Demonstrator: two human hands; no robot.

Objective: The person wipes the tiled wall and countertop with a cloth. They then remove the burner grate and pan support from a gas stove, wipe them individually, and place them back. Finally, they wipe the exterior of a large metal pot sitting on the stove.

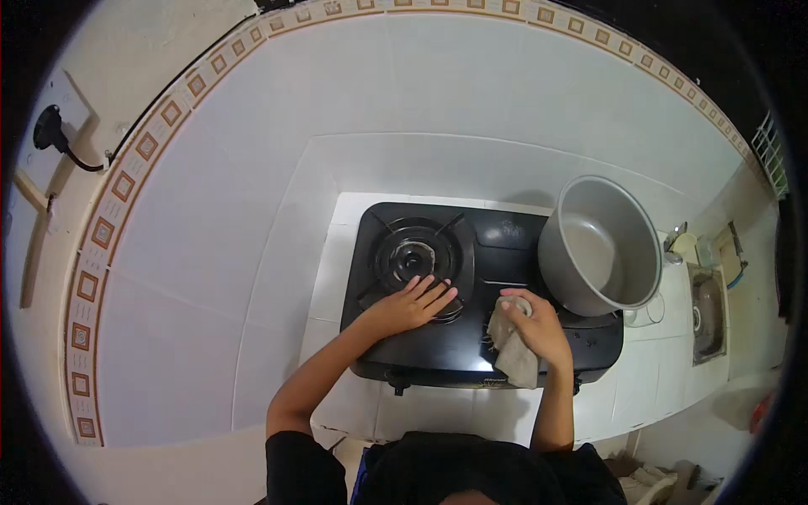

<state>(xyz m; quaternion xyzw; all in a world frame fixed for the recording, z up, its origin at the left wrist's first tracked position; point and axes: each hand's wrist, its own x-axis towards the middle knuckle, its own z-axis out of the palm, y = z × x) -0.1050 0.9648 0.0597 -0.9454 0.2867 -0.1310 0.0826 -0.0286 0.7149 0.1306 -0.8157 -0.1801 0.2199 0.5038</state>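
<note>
A black two-burner gas stove [435,353] stands on the tiled counter. My left hand [413,306] lies with fingers apart over the front of the left burner's pan support [379,290], palm down. In my right hand [533,325] is a crumpled greyish cloth [517,360], which hangs down over the stove's front edge. A large grey metal pot [600,246] rests on the right side of the stove, tilted in view with its inside showing; it hides the right burner. Whether my left fingers press on the support cannot be told.
White tiled walls [454,82] rise behind and to the left of the stove. Right of the pot, a clear glass [647,312] stands on the counter [669,360]. Farther right are utensils and a sink [710,315]. A black plug [50,129] sits in the wall socket at far left.
</note>
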